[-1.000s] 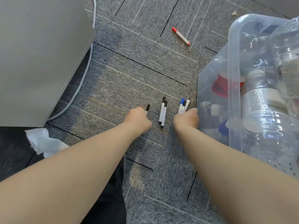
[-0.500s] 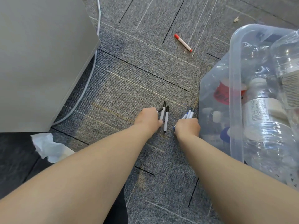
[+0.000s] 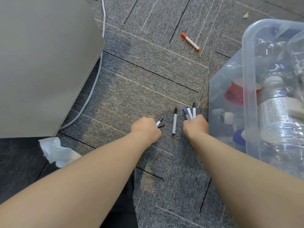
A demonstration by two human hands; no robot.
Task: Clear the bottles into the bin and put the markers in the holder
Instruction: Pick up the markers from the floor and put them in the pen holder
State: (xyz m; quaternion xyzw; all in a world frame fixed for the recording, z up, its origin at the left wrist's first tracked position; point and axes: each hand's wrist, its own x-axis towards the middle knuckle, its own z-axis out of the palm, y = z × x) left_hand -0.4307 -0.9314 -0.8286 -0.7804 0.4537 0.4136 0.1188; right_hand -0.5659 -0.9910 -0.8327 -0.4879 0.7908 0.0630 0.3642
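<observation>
Both hands rest low on the grey carpet. My left hand (image 3: 146, 129) is closed around two black-capped markers (image 3: 159, 122) whose tips stick out to the right. My right hand (image 3: 195, 126) grips a bunch of three markers (image 3: 190, 112), blue and black capped, pointing away from me. One black-capped marker (image 3: 174, 121) lies loose on the carpet between the hands. A red-capped marker (image 3: 190, 41) lies farther off on the carpet. The clear plastic bin (image 3: 248, 83) at the right holds several empty bottles (image 3: 279, 111). No marker holder is in view.
A grey cabinet (image 3: 46, 63) stands at the left with a white cable (image 3: 92, 89) running along its base. A crumpled white tissue (image 3: 56, 150) lies near my left arm. A small scrap (image 3: 245, 15) lies on the carpet at the far right.
My left hand has picked up one of the two loose black markers beside the one it held. My right hand stays closed on its bunch. The view has shifted slightly.
</observation>
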